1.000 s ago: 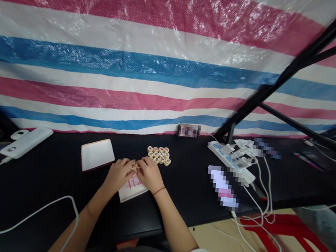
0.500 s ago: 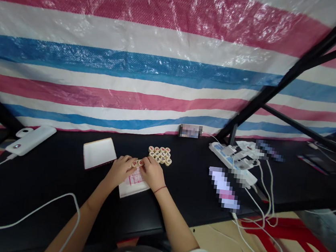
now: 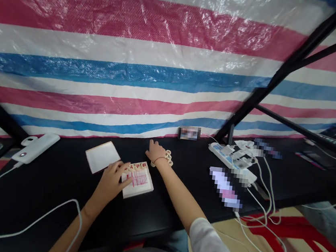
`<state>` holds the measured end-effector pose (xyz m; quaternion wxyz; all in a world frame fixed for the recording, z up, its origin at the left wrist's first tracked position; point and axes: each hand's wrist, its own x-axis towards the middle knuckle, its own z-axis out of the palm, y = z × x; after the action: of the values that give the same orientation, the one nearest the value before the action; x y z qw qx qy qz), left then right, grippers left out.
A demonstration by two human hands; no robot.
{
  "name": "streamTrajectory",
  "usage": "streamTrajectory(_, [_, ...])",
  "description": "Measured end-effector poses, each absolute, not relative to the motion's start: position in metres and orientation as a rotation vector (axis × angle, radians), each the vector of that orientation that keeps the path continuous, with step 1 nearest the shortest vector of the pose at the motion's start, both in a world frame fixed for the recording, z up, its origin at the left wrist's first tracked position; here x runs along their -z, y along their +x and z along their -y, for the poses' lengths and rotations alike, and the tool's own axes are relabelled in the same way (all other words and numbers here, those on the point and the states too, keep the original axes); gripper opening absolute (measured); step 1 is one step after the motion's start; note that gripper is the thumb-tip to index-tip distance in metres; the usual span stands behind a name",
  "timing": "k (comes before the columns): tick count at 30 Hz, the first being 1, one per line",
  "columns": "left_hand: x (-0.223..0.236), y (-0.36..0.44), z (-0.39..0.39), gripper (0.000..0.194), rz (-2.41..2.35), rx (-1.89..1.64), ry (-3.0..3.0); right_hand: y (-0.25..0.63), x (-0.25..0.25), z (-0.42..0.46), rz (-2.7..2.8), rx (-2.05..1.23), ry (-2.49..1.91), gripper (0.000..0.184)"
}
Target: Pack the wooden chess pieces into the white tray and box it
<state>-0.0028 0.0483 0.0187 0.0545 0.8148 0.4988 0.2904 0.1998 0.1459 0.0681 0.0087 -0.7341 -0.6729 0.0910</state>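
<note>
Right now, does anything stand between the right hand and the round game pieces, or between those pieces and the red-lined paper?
Nothing stands between the right hand and the round game pieces; they sit right beside its wrist. Toward the red-lined paper, the right wrist itself lies across the way.

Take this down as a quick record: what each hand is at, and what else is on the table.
Left hand: fingers at the left edge of a folded red-lined paper board
On the board: a row of xiangqi pieces along its far edge
Right hand: on the black table, beside a small group of xiangqi pieces
Also on the table: white square pad, white power bank, power strip
Behind: striped tarpaulin
</note>
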Motion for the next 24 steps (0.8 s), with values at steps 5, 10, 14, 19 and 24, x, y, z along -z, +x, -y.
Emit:
streamTrajectory(5, [-0.002,-0.001,-0.004,0.033,-1.628,-0.888,2.337,0.199,-0.056,-0.153,2.124,-0.33,-2.304,0.031])
streamTrajectory(10, [0.011,0.007,-0.005,0.022,-1.532,-0.922,2.205,0.201,-0.052,-0.159,2.098,-0.352,-2.271,0.027])
streamTrajectory(14, [0.011,0.008,-0.011,0.019,-1.476,-0.902,2.165,0.201,-0.057,-0.15,2.019,-0.355,-2.09,0.033])
streamTrajectory(19, [-0.004,0.005,-0.032,0.036,-1.507,-1.071,2.116,0.193,-0.051,-0.116,1.742,-0.727,-1.471,0.037])
streamTrajectory(24, [-0.021,0.006,-0.072,0.039,-1.397,-1.112,2.196,0.178,-0.037,-0.095,1.515,-1.084,-1.229,0.047])
